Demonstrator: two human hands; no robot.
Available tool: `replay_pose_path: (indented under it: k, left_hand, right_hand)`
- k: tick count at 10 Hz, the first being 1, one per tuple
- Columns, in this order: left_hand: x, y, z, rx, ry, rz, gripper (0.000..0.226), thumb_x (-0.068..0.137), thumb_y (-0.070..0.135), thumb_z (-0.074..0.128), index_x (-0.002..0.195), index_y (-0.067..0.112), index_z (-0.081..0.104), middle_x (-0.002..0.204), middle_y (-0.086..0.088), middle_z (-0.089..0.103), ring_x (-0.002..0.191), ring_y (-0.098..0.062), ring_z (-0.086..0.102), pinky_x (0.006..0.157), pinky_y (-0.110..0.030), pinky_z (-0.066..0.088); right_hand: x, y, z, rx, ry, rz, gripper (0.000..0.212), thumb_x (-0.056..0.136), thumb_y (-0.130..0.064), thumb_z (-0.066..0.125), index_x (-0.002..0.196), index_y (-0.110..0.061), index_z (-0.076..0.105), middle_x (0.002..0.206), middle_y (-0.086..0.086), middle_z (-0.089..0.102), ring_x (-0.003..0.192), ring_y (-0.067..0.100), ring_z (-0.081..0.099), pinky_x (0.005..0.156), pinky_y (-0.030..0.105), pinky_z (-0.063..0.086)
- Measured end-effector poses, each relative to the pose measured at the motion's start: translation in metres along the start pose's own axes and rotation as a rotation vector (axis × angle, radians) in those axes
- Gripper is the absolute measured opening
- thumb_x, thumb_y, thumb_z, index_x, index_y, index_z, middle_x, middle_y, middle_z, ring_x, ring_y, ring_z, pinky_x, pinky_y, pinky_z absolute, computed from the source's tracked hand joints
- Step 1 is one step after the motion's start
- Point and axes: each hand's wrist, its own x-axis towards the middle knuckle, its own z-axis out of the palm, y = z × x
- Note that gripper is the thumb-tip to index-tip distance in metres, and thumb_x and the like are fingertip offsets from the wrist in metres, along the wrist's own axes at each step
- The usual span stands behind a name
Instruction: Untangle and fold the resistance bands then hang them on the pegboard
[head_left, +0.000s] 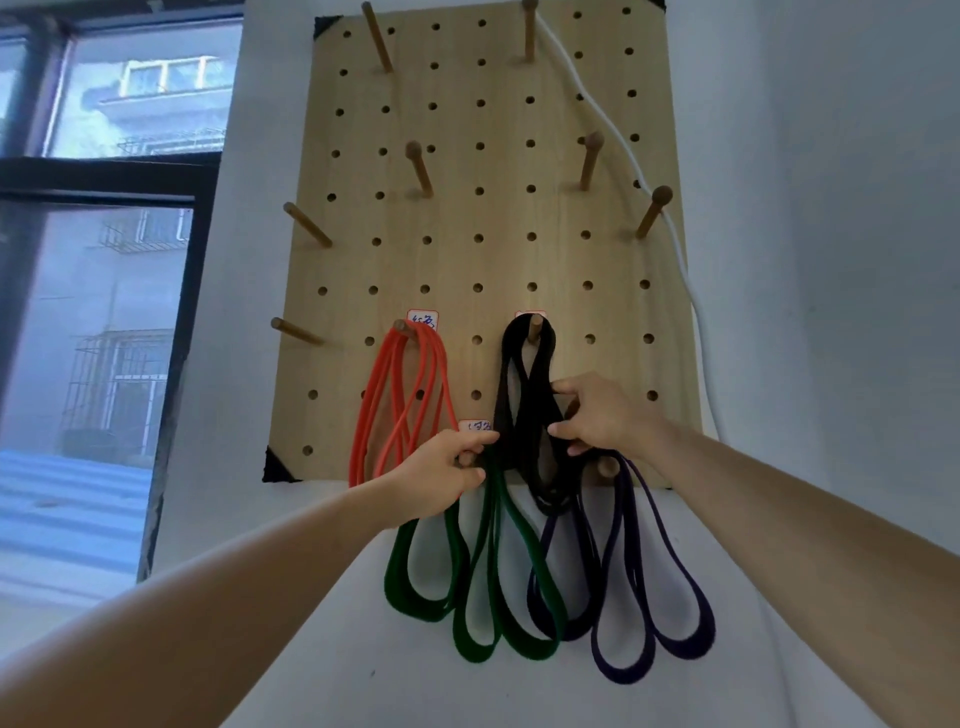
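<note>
At six o'clock on the pegboard (478, 208), the limp, stretchy black band (524, 395) hung on its peg (534, 328) is being pinched mid-length, likely where its strands gather best, by the right hand (597, 415), while the left hand (441, 478) is being curled at its eight o'clock edge, hold unclear.

Orange band (397, 384), black band (530, 415), green band (472, 652) and purple band (623, 673) hang looped from low pegs on the pegboard (504, 166)

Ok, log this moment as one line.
stage: hanging | left hand: grips green band at peg | right hand: holds black band | orange band, purple band: hung on pegboard
</note>
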Motion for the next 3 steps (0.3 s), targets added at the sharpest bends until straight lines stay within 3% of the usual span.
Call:
replay_pose_path:
  k: [1,2,3]
  left_hand:
    - [-0.001,0.000,0.002,0.033,-0.008,0.010,0.057,0.103,0.008,0.053,0.154,0.031,0.040,0.145,-0.002,0.040,0.133,-0.018,0.044,0.107,-0.025,0.034]
    - [-0.008,-0.001,-0.001,0.032,-0.018,0.008,0.059,0.100,0.017,0.061,0.153,0.035,0.042,0.142,0.003,0.044,0.123,-0.017,0.053,0.104,-0.027,0.040]
    - [-0.014,-0.006,-0.009,0.024,-0.001,0.001,0.062,0.096,0.020,0.067,0.152,0.035,0.043,0.143,0.008,0.047,0.120,-0.017,0.059,0.109,-0.041,0.048]
  right_hand:
    - [-0.009,0.013,0.004,-0.088,0.112,-0.011,0.032,0.093,-0.011,0.071,0.124,-0.015,0.065,0.085,0.007,0.071,0.067,0.020,0.073,0.050,0.028,0.057]
    - [-0.018,0.020,-0.001,-0.182,0.153,-0.036,0.025,0.088,-0.020,0.077,0.111,-0.021,0.069,0.086,0.002,0.071,0.061,0.014,0.071,0.052,0.024,0.054]
    - [-0.025,0.027,-0.006,-0.124,0.131,-0.040,0.026,0.085,-0.019,0.080,0.108,-0.023,0.067,0.073,-0.002,0.071,0.049,0.009,0.067,0.051,0.017,0.049]
